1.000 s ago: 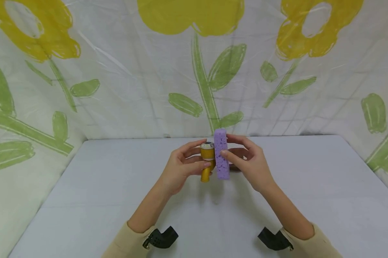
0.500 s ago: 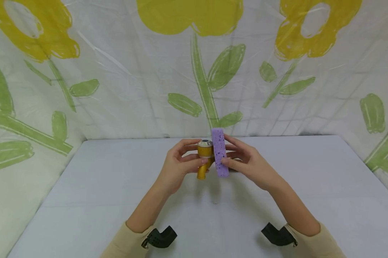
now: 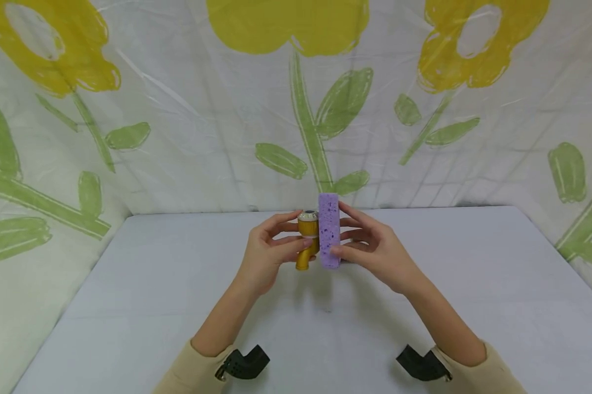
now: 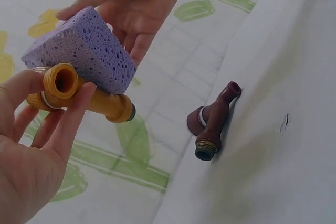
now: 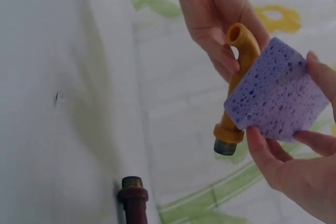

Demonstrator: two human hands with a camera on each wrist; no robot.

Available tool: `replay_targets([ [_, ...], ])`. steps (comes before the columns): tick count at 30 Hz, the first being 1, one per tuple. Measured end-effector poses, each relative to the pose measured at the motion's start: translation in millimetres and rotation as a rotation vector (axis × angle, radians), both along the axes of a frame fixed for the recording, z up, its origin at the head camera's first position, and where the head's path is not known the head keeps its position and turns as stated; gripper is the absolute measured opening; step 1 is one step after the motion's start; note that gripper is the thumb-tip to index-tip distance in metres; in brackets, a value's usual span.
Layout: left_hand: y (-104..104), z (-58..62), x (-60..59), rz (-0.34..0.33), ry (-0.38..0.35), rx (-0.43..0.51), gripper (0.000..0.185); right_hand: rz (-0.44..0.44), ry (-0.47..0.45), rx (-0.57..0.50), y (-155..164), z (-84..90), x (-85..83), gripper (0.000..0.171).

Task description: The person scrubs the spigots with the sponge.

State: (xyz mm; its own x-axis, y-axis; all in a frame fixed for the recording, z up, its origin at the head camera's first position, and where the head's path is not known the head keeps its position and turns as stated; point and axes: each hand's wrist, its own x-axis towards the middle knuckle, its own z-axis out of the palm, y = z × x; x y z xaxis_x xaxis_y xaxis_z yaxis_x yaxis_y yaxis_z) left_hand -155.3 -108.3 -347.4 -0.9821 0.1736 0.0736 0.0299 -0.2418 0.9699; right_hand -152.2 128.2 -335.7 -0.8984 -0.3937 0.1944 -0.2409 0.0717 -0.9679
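My left hand (image 3: 268, 254) grips a yellow-orange tap fitting (image 3: 306, 241) above the middle of the white table (image 3: 153, 284). The fitting (image 4: 86, 98) is a bent pipe with an open mouth at one end and a threaded end at the other (image 5: 227, 135). A purple sponge block (image 3: 328, 230) is pinched between the thumb and fingers of my right hand (image 3: 370, 249). It stands upright with its broad face pressed against the fitting's side (image 4: 86, 51) (image 5: 275, 93).
A second, dark reddish-brown tap fitting (image 4: 212, 121) lies on the table beneath the hands, also visible at the lower edge of the right wrist view (image 5: 134, 198). A white curtain (image 3: 178, 109) printed with yellow flowers hangs behind the table. Black wrist mounts (image 3: 244, 364) show on both forearms.
Both hands have shifted slightly left and away with the fitting and sponge. The sponge stays against the fitting and has slid a little along it.
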Motion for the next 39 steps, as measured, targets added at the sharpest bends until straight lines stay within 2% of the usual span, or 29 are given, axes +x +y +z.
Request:
replay_targets([
  [5, -1.2, 1.1, -0.2, -0.008, -0.009, -0.008, 0.056, -0.065, 0.019, 0.000, -4.6, 0.7, 2.7, 0.077],
  [14, -0.1, -0.1, 1.8, -0.090, -0.010, 0.002, 0.055, -0.144, 0.072, -0.080, -4.0, 1.1, 1.3, 0.081],
  [20, 2.5, -3.4, 1.4, -0.096, -0.019, 0.026, 0.056, -0.146, 0.082, -0.074, -2.5, 0.2, -0.3, 0.080],
  [28, 3.6, -7.7, 0.4, -0.077, -0.061, 0.021, 0.059, -0.104, 0.126, -0.107, -7.1, -3.2, 1.7, 0.083],
  [35, 3.4, -6.9, 0.6, -0.133, -0.074, 0.040, 0.059, -0.167, 0.143, -0.109, -3.5, -3.0, -1.3, 0.085],
  [39, 2.3, -7.1, -0.5, -0.124, -0.066, 0.018, 0.056, -0.166, 0.132, -0.081, -3.8, -3.5, -0.8, 0.089],
])
